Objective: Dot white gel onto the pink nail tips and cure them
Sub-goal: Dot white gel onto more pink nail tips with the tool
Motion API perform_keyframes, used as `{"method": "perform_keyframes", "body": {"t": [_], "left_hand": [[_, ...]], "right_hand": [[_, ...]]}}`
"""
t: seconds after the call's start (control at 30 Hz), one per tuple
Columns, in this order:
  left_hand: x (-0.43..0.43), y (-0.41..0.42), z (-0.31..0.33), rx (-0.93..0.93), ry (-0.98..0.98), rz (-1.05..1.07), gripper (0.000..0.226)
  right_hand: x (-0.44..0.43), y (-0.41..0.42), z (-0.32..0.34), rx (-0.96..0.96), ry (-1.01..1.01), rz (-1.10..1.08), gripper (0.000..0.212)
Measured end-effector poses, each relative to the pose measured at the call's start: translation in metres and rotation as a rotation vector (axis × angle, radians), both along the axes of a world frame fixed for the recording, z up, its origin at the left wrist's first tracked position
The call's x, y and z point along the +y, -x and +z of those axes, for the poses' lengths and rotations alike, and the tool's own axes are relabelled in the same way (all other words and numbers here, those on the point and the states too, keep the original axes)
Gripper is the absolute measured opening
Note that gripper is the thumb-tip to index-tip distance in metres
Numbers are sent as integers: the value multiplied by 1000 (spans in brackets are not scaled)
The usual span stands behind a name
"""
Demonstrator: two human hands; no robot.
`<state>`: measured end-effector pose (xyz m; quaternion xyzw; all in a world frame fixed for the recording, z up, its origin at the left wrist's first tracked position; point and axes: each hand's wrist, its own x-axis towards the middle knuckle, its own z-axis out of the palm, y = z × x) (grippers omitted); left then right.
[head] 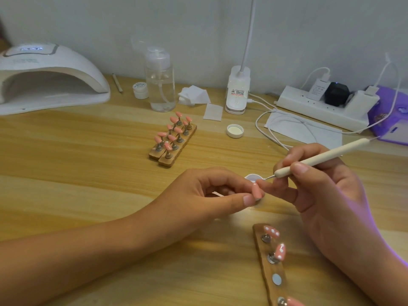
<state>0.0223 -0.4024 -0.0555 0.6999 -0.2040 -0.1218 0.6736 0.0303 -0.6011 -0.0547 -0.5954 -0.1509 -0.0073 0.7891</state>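
Far on the left we see the white lamp (50, 78) for drying gel, well apart from the hands. Nearer the middle is a wooden stand (165, 161) full of plain pink nail tips (174, 131) with no dots on them. Next comes the left hand (205, 195). Its thumb and first finger pinch one pink tip (257, 192) and hold it up over the table (88, 173). Just behind that tip sits a little white gel pot (251, 178). The right hand (326, 191) pinches a white dotting pen (318, 160) like a pencil. The pen's thin point is at the pot's edge, just beside the held tip. Down by the right wrist lies a wooden strip (268, 268) with two dotted tips (272, 231) and one bare round spot (276, 279). We think this is the dotting step, with gel being picked up or about to go on. We cannot tell if the held tip has dots yet. Next we would need a steady hand and small touches of white, then the tip goes on the bare spot. Drying under the lamp comes after.
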Motion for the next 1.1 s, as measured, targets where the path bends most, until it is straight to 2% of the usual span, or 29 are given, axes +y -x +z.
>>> {"method": "perform_keyframes", "body": {"t": [0.07, 0.17, 0.27, 0.43, 0.63, 0.73, 1.1], "left_hand": [[0, 0, -1, -16, -11, 0, 11], [0, -1, -2, -29, -24, -2, 11], [1, -1, -2, -34, -13, -9, 11], [1, -1, -4, -40, -4, -9, 11], [0, -1, -4, -52, -7, -5, 11], [0, -1, -4, -56, -8, -4, 10], [0, -1, -5, -60, -13, -7, 11]], "right_hand": [[0, 0, 0, -5, 4, 4, 13], [0, 1, 0, -26, 21, 21, 3], [1, 2, 1, -17, 10, 22, 7], [1, 1, 0, -21, 30, 19, 2], [1, 1, 0, -36, 72, 43, 19], [1, 0, -1, -33, 81, 29, 7], [1, 1, 0, -26, 45, 33, 8]]}}
